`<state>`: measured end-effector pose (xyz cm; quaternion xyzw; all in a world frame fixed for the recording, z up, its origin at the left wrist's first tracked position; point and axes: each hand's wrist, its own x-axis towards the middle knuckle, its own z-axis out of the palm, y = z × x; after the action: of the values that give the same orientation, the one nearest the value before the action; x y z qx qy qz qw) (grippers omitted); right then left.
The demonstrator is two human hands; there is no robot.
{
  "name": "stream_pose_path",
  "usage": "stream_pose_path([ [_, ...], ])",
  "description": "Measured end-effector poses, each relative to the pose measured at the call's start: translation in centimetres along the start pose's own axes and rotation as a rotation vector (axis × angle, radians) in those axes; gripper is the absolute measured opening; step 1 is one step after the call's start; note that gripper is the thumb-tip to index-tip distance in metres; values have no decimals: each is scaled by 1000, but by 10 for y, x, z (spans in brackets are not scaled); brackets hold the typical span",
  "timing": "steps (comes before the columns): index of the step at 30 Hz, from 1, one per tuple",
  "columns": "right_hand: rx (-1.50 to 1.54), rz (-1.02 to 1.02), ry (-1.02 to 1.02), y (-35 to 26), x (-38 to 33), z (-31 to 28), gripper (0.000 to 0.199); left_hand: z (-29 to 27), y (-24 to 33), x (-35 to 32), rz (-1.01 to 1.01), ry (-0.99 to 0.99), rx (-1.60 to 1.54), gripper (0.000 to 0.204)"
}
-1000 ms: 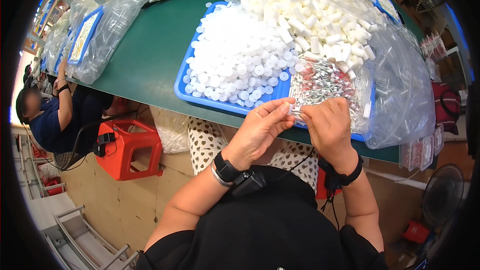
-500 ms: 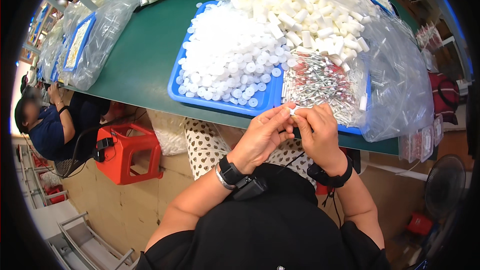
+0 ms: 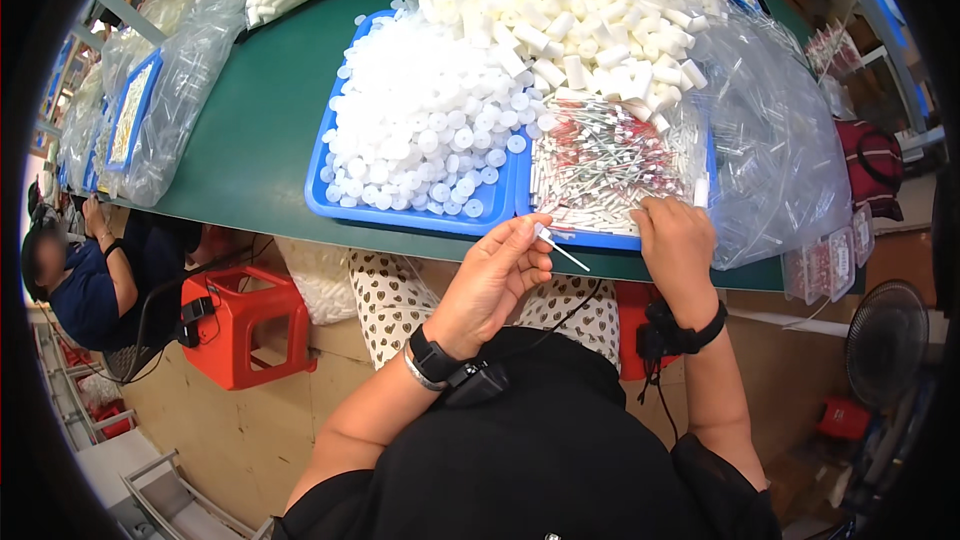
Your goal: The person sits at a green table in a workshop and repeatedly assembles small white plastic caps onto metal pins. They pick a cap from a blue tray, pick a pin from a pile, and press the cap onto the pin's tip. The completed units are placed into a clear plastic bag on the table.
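Note:
My left hand (image 3: 492, 280) pinches a thin white stick (image 3: 568, 253) between thumb and forefinger, in front of the table edge. A small white piece sits at the stick's upper end, partly covered by my fingertips. My right hand (image 3: 677, 245) is at the front of the blue tray (image 3: 575, 238) of thin sticks, its fingers bent together at the pile (image 3: 615, 155). What those fingers hold, if anything, is hidden. The pile mixes white sticks with red and dark ones. To its left, a blue tray (image 3: 318, 185) is heaped with translucent white discs (image 3: 430, 125).
Behind the trays lies an open clear bag of white foam-like cylinders (image 3: 575, 35). Crumpled plastic (image 3: 765, 140) spreads over the green table (image 3: 235, 145) at right. A red stool (image 3: 245, 325) and a seated person (image 3: 95, 275) are at left, a fan (image 3: 885, 345) at right.
My hands have separated. The left keeps the stick, now seen at full length; the right has moved right to the stick pile. The whole view has shifted slightly.

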<state>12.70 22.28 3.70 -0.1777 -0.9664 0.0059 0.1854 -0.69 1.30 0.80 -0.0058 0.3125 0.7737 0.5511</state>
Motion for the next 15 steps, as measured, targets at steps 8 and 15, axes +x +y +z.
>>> stream_pose_path([
  [8, 74, 161, -23, -2, 0, -6, 8, 3, 3, -1, 28, -20, 36, 41],
  [15, 613, 100, -108, -37, 1, -44, 8, 12, 6, -2, 82, 12, 21, 42],
])
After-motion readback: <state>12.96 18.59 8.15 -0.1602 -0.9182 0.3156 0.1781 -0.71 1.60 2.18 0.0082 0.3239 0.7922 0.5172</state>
